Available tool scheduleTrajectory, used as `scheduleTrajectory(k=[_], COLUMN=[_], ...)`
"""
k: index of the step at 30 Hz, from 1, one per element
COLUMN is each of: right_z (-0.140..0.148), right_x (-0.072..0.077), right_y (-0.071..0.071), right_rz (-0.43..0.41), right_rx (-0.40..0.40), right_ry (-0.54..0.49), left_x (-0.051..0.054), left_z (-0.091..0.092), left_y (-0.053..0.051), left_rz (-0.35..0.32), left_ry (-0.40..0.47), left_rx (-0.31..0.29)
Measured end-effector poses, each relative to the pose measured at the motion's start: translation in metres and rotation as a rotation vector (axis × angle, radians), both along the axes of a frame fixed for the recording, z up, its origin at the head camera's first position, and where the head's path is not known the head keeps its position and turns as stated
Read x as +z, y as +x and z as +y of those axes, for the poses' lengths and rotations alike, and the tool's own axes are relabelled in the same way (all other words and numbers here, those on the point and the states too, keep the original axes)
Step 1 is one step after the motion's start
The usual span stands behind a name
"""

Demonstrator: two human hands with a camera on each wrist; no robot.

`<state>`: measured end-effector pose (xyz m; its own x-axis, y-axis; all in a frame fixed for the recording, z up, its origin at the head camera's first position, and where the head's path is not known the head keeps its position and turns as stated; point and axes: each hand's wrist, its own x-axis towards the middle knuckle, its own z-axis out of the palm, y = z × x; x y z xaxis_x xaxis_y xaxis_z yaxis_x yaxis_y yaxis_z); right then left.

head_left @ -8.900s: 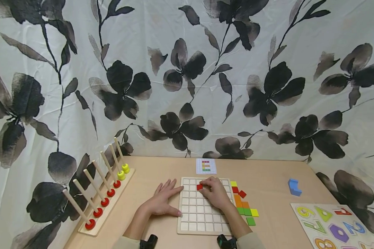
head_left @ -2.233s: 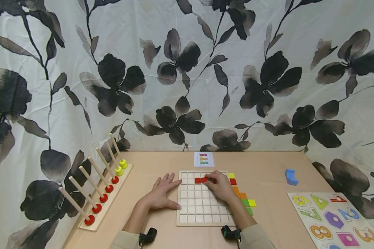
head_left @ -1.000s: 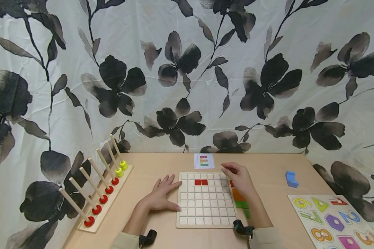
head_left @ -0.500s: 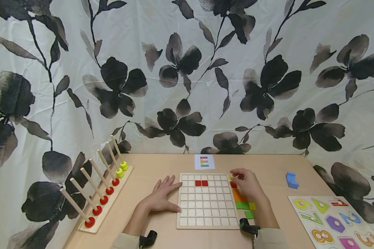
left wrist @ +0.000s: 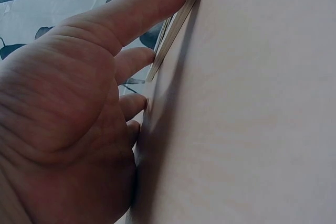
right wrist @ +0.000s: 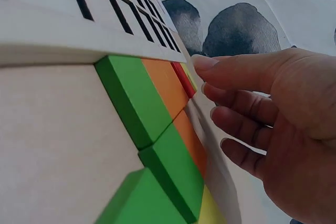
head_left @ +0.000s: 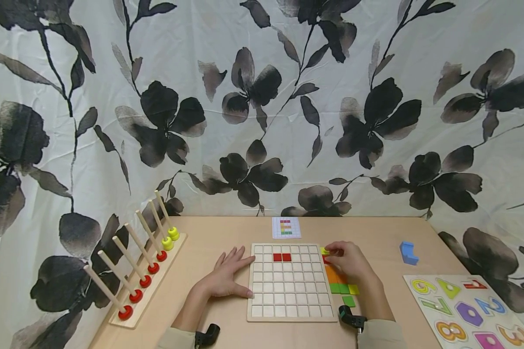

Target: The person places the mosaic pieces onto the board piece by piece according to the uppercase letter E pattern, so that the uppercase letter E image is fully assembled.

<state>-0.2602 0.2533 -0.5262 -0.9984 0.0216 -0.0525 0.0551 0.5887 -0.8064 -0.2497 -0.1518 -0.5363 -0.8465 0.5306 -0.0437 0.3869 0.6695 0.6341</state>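
A white gridded wooden board (head_left: 288, 298) lies at the middle of the table, two red square tiles (head_left: 282, 257) side by side in its second row. My left hand (head_left: 224, 278) rests at the board's left edge with fingers spread; in the left wrist view its thumb (left wrist: 152, 1) touches that edge. Over the tile row at the board's right, my right hand (head_left: 351, 264) has its fingertips beside a red tile (head_left: 325, 260) and a yellow tile (head_left: 324, 251). The right wrist view shows its fingers loosely bent, nothing visible between them and the thumb (right wrist: 205, 62).
Orange tiles (head_left: 333, 275), green tiles (head_left: 338, 288) and a yellow tile (head_left: 353, 289) line the board's right side. A pattern card (head_left: 286, 228) lies behind it. A peg rack (head_left: 144, 291) stands left; a blue block (head_left: 409, 253) and a number puzzle (head_left: 467, 310) lie right.
My right hand has left the second red tile in the grid and moved right, then slightly down, to the side tiles. My left hand stays at the board's edge.
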Motion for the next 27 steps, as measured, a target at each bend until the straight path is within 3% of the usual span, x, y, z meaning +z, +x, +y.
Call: scheduleTrajectory(k=[13,27], right_z=[0.0025,0.0038], right_x=[0.0,-0.0008], right_y=[0.002,0.0013], right_rz=[-0.054,-0.025], right_rx=[0.001,0.016], right_ry=[0.012,0.073], left_x=[-0.0011,-0.0018], left_z=[0.0,0.0009], left_y=[0.0004,-0.0007], left_rz=[0.0,-0.001], left_ry=[-0.003,-0.009], left_rx=[0.001,0.004])
